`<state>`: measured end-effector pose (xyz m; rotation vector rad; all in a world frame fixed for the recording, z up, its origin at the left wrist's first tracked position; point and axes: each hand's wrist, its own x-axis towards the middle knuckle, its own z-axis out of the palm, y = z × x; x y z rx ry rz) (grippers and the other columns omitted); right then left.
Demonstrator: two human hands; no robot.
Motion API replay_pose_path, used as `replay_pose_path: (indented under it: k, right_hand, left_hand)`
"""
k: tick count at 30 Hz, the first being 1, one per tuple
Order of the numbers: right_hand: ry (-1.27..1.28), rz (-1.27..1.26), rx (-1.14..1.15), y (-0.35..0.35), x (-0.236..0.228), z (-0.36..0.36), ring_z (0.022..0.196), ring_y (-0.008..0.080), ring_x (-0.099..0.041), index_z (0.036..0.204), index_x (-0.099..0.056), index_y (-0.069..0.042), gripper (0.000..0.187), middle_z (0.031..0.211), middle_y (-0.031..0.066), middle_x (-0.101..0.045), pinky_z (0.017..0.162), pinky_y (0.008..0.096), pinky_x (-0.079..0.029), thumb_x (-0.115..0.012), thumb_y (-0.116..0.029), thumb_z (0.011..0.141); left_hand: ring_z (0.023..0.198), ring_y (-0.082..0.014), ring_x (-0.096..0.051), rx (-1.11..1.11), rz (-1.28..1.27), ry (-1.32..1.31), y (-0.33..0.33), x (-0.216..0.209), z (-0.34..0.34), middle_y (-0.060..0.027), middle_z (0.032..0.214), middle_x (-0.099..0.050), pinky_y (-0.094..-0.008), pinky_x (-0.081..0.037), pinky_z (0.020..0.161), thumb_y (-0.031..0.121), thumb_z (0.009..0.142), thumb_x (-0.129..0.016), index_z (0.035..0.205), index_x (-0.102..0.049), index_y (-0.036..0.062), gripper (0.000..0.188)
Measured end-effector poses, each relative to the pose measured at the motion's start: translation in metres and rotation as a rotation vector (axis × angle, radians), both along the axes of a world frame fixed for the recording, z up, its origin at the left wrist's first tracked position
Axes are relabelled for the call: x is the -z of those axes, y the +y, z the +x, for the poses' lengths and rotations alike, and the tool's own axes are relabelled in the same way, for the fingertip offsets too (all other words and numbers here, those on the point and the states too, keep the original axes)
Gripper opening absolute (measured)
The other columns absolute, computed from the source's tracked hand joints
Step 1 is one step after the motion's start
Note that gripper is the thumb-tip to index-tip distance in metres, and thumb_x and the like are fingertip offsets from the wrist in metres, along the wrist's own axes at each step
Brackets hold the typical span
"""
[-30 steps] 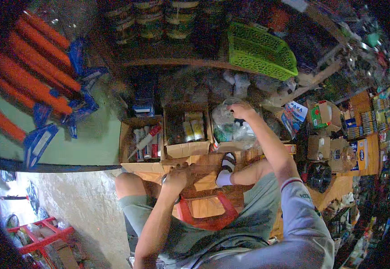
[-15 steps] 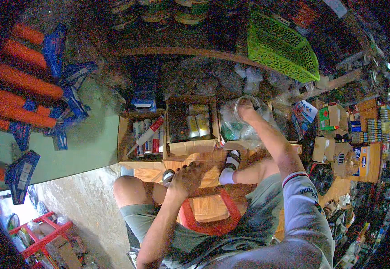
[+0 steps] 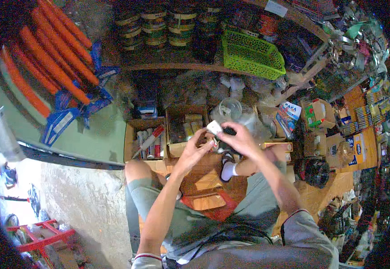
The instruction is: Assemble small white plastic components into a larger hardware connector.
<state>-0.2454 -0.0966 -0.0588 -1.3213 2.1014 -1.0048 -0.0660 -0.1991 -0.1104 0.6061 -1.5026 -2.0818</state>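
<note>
In front of my knees, both hands meet around a small white block-like piece (image 3: 214,127). My right hand (image 3: 240,141) grips it between thumb and fingers. My left hand (image 3: 194,151) has its fingers curled against the piece's near side. By the left thumb tip shows a tiny red-and-white bit (image 3: 214,143), too small to name. Beyond the hands, a clear round plastic tub (image 3: 230,109) rests on plastic bags in a box. An open cardboard box (image 3: 184,149) with yellowish cylinders stands left of it, and another box (image 3: 130,136) holds several white and red tubes.
A green plastic basket (image 3: 253,54) sits on the shelf ahead, beside stacked jars (image 3: 180,28). Orange rolls (image 3: 47,62) with blue ends lie on the pale green tabletop (image 3: 101,145) at left. Cartons (image 3: 334,148) crowd the right. Below me is a red stool (image 3: 224,207).
My right hand has left the clear tub and come back toward me with the white piece. My left hand has risen to meet it. The view has shifted.
</note>
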Motion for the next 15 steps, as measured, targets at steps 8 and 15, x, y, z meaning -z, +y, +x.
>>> replay_pose_path:
  k: [8, 15]
  right_hand:
    - [-0.186, -0.322, 0.358, 0.005, 0.023, 0.028, 0.088, 0.0162, -0.069, 0.103, -0.072, -0.001, 0.026, 0.093, 0.0079, -0.075, 0.085, 0.0311, -0.053, -0.065, -0.026, 0.100]
    - [-0.252, -0.373, 0.362, -0.017, 0.034, 0.044, 0.077, 0.0314, -0.068, 0.093, -0.067, -0.001, 0.031, 0.082, 0.0196, -0.069, 0.070, 0.0412, -0.050, -0.067, -0.032, 0.097]
  left_hand:
    - [0.091, -0.0093, -0.063, -0.215, 0.039, -0.083, 0.015, 0.009, 0.004, -0.0028, 0.105, -0.068, -0.0243, -0.052, 0.074, 0.016, 0.100, -0.066, 0.132, -0.060, 0.0066, 0.034]
    - [0.108, -0.0136, -0.059, 0.006, 0.068, -0.108, 0.026, 0.002, -0.003, -0.0053, 0.123, -0.063, -0.0308, -0.050, 0.096, 0.010, 0.099, -0.066, 0.141, -0.054, 0.0002, 0.044]
